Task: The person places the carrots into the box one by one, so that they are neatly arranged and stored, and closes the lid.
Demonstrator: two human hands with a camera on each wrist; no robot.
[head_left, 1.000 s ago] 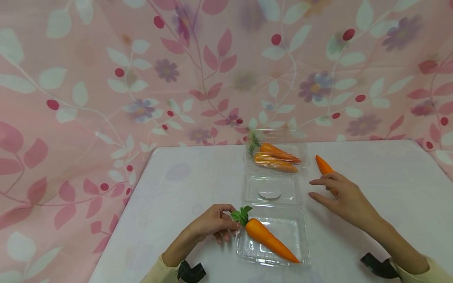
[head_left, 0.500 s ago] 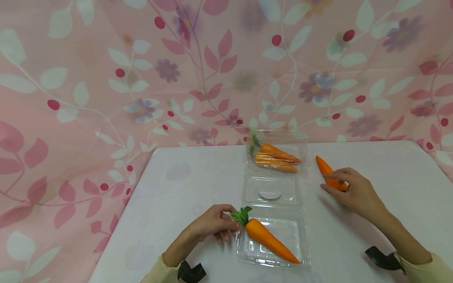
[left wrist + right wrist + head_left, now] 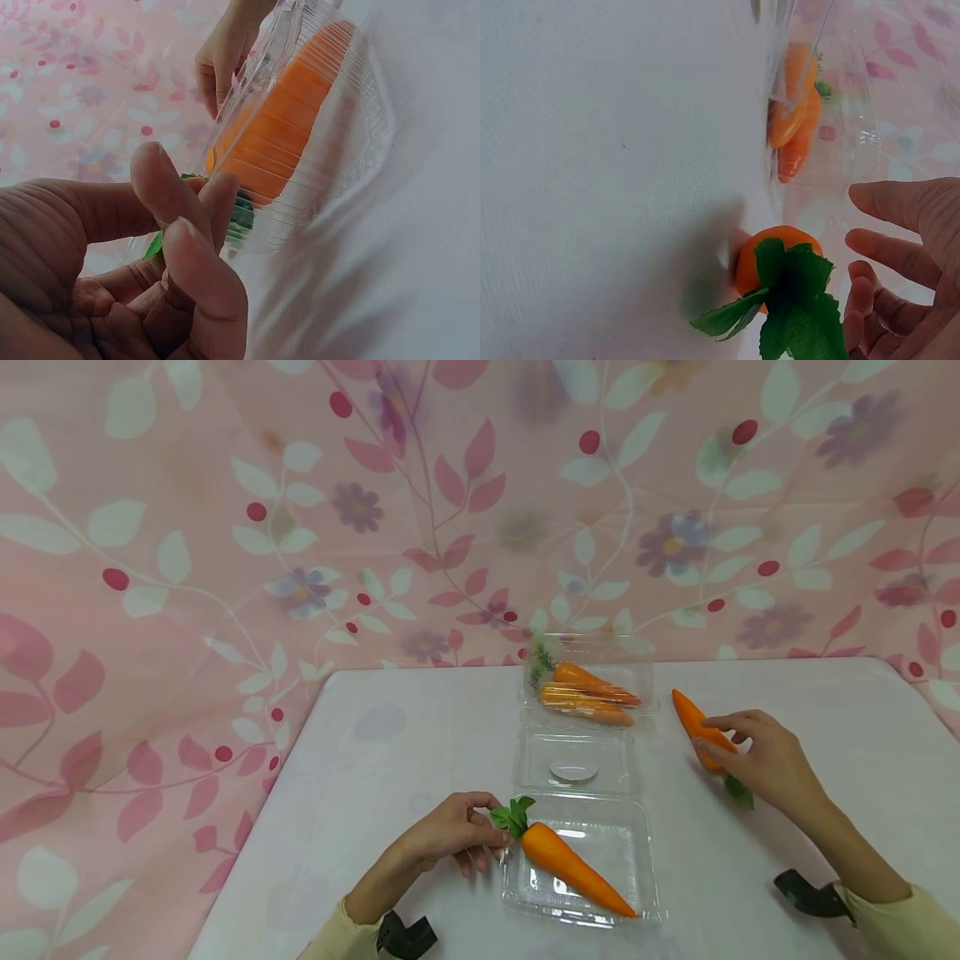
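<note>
An orange carrot with green leaves (image 3: 573, 868) lies slantwise in the near tray of an open clear plastic container (image 3: 647, 860). My left hand (image 3: 457, 835) is at that container's left rim, beside the leaves, its thumb and fingers curled at the edge; in the left wrist view the fingers (image 3: 202, 277) partly hide the leaves. My right hand (image 3: 765, 760) hovers over a second carrot (image 3: 690, 714) on the table, thumb and fingers spread. In the right wrist view this carrot's leafy end (image 3: 795, 300) faces the camera, with a gap between it and the fingers.
Behind the open container's lid (image 3: 573, 747) stands another clear plastic box (image 3: 637, 672) with several carrots (image 3: 588, 693) inside. Both are on a white-covered table (image 3: 420, 735), with a pink floral cloth (image 3: 450, 527) hanging behind it.
My right hand has moved rightward and a little up over the second carrot, so more of its body and its leaves show. My left hand and the container have stayed in place.
</note>
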